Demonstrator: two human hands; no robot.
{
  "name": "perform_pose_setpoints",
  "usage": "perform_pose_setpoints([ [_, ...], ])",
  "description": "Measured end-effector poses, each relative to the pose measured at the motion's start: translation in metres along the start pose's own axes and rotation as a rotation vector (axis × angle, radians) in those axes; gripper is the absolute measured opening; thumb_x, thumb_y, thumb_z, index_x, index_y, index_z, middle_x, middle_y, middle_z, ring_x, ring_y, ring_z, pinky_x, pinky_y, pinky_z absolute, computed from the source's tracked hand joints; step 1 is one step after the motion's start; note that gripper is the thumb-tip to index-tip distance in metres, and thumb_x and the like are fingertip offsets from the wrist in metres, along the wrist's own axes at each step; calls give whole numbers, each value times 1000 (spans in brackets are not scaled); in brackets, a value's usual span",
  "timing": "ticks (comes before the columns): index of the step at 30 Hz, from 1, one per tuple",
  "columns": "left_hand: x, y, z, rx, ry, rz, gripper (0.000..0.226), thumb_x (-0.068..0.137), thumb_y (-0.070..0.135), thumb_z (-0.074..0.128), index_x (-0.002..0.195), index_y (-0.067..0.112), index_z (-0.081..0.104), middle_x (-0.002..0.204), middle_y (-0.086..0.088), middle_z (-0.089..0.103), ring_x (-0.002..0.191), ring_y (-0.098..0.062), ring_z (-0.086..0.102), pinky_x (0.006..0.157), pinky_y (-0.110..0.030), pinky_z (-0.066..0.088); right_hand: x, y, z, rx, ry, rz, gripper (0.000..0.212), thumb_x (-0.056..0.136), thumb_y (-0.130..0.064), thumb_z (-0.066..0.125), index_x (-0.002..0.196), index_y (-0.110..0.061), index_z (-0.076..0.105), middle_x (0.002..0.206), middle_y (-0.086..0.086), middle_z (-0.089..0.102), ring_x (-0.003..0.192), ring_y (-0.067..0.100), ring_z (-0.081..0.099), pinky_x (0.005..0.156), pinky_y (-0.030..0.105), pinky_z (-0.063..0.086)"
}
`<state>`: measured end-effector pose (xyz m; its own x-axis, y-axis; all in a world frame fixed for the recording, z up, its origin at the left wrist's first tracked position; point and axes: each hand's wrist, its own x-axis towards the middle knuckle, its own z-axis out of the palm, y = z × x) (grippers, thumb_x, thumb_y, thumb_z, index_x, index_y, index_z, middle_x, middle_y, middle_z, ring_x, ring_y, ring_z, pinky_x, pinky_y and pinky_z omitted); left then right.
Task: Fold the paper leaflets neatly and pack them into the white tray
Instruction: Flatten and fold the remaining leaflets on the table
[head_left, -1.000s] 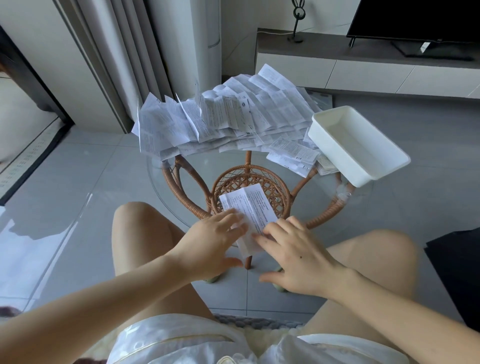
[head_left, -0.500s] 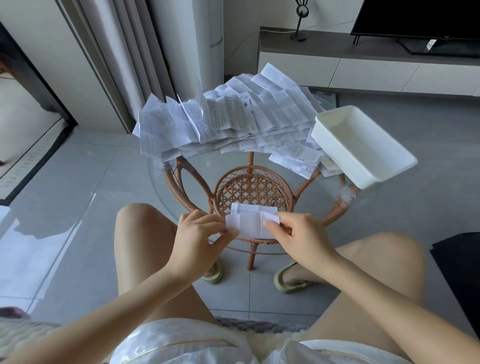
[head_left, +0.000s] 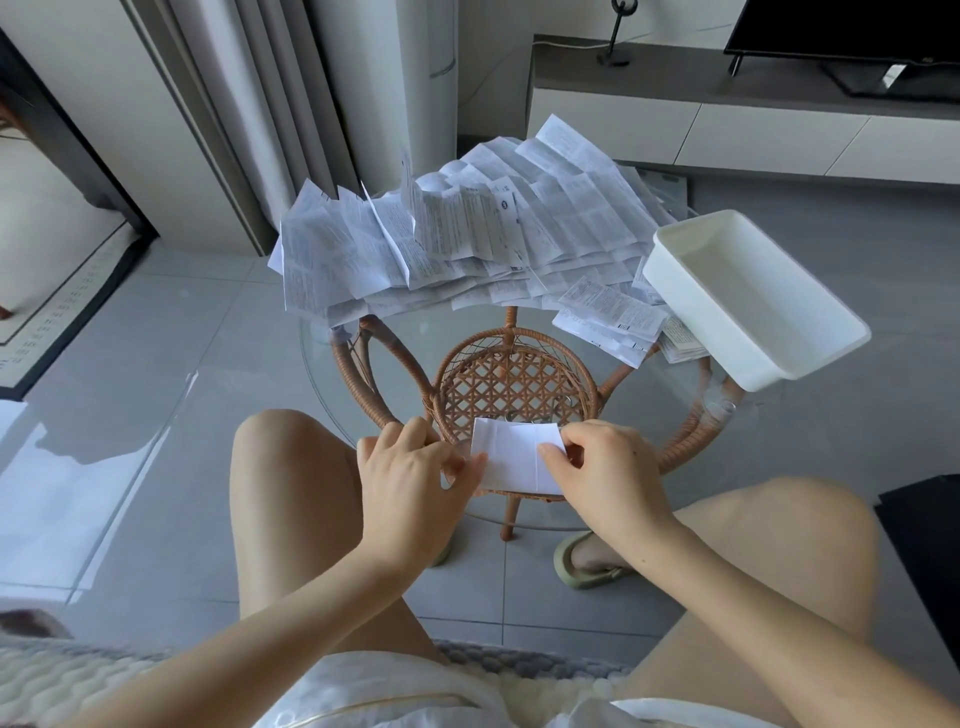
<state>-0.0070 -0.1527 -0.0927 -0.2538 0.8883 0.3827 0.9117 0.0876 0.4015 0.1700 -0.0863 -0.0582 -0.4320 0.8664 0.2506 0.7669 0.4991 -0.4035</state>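
A small folded white leaflet (head_left: 511, 457) is held just above the near edge of the round glass table (head_left: 363, 415). My left hand (head_left: 415, 480) pinches its left edge and my right hand (head_left: 605, 467) pinches its right edge, thumbs on top. A big heap of unfolded printed leaflets (head_left: 467, 239) covers the far half of the table. The white tray (head_left: 753, 332) stands at the table's right, overhanging the edge, with nothing visible inside it.
The glass top rests on a rattan frame (head_left: 514, 384). My knees flank the table's near side, and a foot in a green slipper (head_left: 587, 564) shows beneath. A curtain (head_left: 270, 104) stands at the far left, a TV cabinet (head_left: 727, 124) at the far right.
The leaflet lay flat and long on the glass under both hands. It has since been folded to a small rectangle and lifted, pinched at both ends.
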Motion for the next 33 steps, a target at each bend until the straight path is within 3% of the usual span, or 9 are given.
perform_pose_setpoints([
  [4,0,-2,0,43,-36,-22,46,84,56,44,57,24,63,71,6,52,70,-19,50,67,-37,37,0,0,0,1,-1,-9,55,67,-6,79,52,-18,27,45,-10,18,39,0,12,42,13,6],
  [7,1,-2,1,42,-30,-17,40,83,54,43,68,20,59,78,3,55,76,-22,50,71,-37,36,1,2,2,8,12,7,55,67,-6,78,51,-17,27,45,-8,20,39,7,14,42,15,6],
  [10,5,-1,1,43,11,180,33,87,41,48,86,14,66,93,-3,61,88,-24,53,81,-36,34,1,2,2,4,11,18,54,67,-5,77,50,-16,27,45,-7,20,39,11,15,42,15,6],
  [13,11,-1,0,-65,20,453,23,91,24,54,87,9,72,96,-5,67,94,-21,58,89,-32,40,2,0,0,5,-2,18,53,70,-7,77,50,-17,28,44,-10,18,37,4,11,42,14,7],
  [15,13,-1,1,-86,-1,525,24,92,18,54,87,7,74,95,-5,70,90,-20,65,90,-29,46,3,-1,-1,2,-6,20,54,70,-6,77,51,-18,28,44,-11,13,37,4,9,42,14,6],
  [21,10,-1,0,-110,-47,490,27,92,19,53,91,8,77,98,-3,73,91,-17,69,93,-26,48,2,2,1,-9,-12,39,49,71,-6,76,50,-15,32,44,-8,24,38,5,12,41,14,8],
  [27,12,1,-2,-126,-50,487,27,92,18,52,90,7,76,97,-4,73,90,-18,67,92,-25,45,4,-1,0,-13,-4,25,55,68,-4,78,51,-17,27,45,-10,18,38,2,7,41,13,5],
  [33,12,2,-2,-145,-23,484,25,91,15,53,86,5,76,94,-5,72,88,-18,65,92,-24,43,5,1,4,-26,3,48,53,66,-4,76,51,-16,27,45,-8,18,41,11,14,41,15,5],
])
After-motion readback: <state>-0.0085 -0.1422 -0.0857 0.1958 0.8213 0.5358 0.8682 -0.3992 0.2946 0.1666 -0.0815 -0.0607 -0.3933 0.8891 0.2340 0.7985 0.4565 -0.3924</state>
